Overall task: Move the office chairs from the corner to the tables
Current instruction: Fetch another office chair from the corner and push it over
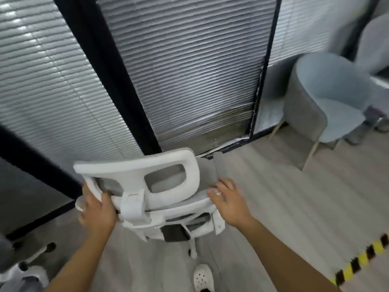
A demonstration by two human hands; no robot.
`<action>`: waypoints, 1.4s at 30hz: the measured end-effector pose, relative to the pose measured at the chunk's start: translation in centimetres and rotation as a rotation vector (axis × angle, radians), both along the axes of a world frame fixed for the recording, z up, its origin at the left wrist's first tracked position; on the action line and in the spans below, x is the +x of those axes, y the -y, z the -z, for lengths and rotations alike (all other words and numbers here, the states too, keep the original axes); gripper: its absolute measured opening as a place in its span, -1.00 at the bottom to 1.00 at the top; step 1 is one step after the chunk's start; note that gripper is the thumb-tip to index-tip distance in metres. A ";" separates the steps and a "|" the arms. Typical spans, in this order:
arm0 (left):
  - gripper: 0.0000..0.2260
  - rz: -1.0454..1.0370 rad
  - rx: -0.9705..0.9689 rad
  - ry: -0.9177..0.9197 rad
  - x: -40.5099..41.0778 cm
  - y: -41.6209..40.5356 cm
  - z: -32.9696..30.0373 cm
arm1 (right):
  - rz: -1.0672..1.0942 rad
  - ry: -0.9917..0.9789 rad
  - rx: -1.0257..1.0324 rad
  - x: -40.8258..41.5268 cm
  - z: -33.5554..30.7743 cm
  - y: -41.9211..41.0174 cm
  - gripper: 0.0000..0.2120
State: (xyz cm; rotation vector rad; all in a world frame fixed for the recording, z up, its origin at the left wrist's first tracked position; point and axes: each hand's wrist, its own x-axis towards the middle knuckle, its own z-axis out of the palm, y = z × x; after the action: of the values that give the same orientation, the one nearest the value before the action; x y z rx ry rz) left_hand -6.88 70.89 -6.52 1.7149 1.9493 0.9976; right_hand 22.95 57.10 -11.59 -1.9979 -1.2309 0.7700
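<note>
A white office chair [147, 178] with a grey mesh back and a white headrest stands right in front of me, seen from behind and above. My left hand [97, 209] grips the left edge of its headrest frame, fingers curled round it. My right hand [228, 200] rests on the right top edge of the backrest with fingers spread and fairly straight. The chair's seat and base are mostly hidden below the backrest; one white leg shows underneath.
A glass wall with grey blinds and black frames [117, 81] stands close ahead. A blue-grey armchair [324, 102] sits at the right. Another white chair base [27, 264] shows at bottom left. Yellow-black floor tape [362, 262] runs at bottom right. My white shoe [203, 278] is below.
</note>
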 end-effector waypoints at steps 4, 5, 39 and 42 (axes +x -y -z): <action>-0.54 0.096 -0.125 -0.029 1.2 0.5 0.7 | 0.047 0.086 -0.198 1.6 -0.8 4.5 -0.40; -0.54 0.138 -0.114 -0.007 1.8 1.3 0.3 | 0.074 0.116 -0.221 1.6 -1.4 5.7 -0.44; -0.25 0.981 -0.329 0.216 14.6 36.2 0.1 | 1.579 -0.019 0.049 -13.2 -2.8 46.6 -0.15; -0.24 1.012 -0.360 0.222 18.1 40.4 -0.3 | 1.600 -0.038 0.016 -10.2 -3.0 50.9 -0.11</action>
State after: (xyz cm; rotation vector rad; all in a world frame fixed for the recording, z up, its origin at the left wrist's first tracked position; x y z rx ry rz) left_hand 11.21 30.53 -6.23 1.8898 0.8182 0.3895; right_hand 12.71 6.16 -8.63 -2.1272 0.5522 -0.0540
